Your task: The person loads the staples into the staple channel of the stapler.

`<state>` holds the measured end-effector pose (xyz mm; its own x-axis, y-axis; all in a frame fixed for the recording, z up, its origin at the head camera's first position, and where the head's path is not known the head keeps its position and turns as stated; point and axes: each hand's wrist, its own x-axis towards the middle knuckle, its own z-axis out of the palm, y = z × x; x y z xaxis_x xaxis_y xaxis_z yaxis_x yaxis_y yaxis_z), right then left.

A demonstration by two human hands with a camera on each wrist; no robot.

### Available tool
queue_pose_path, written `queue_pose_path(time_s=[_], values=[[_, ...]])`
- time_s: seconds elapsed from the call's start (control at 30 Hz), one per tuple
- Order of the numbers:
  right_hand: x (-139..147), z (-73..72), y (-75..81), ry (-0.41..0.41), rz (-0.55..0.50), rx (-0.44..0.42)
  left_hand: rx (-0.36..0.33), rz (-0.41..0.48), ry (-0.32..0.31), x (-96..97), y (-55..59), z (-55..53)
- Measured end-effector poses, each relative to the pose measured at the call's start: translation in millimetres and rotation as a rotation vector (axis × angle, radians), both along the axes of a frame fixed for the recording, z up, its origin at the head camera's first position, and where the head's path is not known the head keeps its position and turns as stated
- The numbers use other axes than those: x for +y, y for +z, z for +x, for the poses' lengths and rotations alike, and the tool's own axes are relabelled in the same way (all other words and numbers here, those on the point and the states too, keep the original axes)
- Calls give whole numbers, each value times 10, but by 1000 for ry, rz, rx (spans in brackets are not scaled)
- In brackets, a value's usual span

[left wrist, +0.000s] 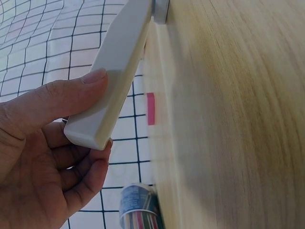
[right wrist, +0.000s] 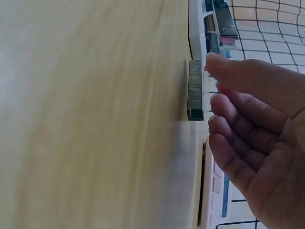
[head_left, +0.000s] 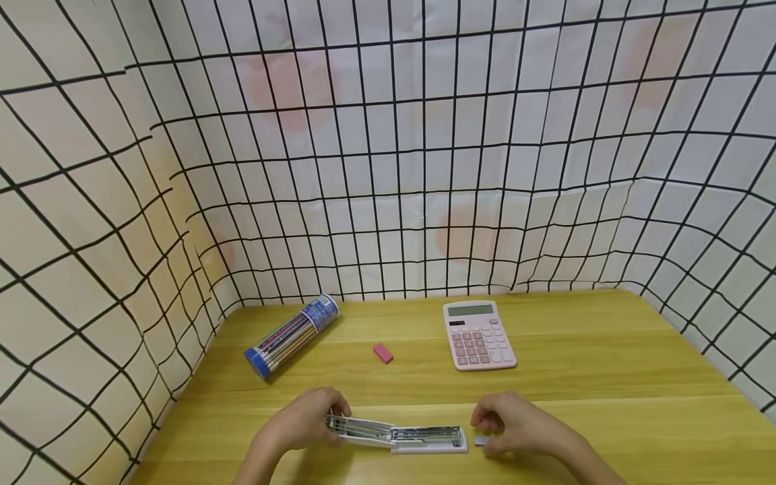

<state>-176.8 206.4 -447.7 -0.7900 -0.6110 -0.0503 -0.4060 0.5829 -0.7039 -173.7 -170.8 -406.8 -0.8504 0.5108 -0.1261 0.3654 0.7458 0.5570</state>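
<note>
On tbl (head_left: 582, 377), L hand (head_left: 306, 422) grips unfolded stapler (head_left: 397, 436); R hand (head_left: 518, 426) loose, empty, part-hiding staple strip (right wrist: 195, 90) (head view).

1 pencil tube (head_left: 292, 337), 1 eraser (head_left: 383, 353), 1 calculator (head_left: 479, 337).

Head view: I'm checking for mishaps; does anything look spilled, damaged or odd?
Nothing looks spilled or damaged. The one odd sight is the stapler, folded open rather than closed, with a staple strip outside it by the right hand; the left hand grips one end, so it seems deliberate.
</note>
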Motion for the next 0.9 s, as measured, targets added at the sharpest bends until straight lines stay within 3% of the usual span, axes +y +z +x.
queue_pose_path(time_s=[0.9], values=[[16, -23, -85, 11, 48, -5, 6, -19, -6, -6, 0, -6]])
